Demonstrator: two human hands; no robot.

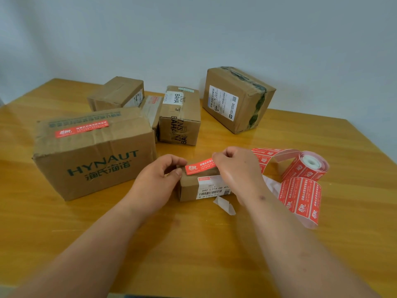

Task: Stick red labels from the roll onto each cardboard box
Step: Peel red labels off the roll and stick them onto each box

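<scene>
A small cardboard box (pixel 189 187) with a white barcode label lies near the table's middle. A red label (pixel 198 167) lies along its top edge. My right hand (pixel 236 166) pinches the label's right end with curled fingers. My left hand (pixel 159 179) grips the box's left end, thumb near the label's left tip. The roll of red labels (pixel 307 166) lies to the right, with a long strip (pixel 300 203) unwound toward me. The large HYNAUT box (pixel 92 155) at the left carries a red label (pixel 81 129) on top.
Three more cardboard boxes stand behind: one at back left (pixel 116 93), a tall taped one (pixel 180 117), and a bigger one (pixel 236 100) at back right. A flat parcel (pixel 151 108) lies between them. A scrap of white backing paper (pixel 224 204) lies before the small box. The wooden table (pixel 193 244) ends at the wall.
</scene>
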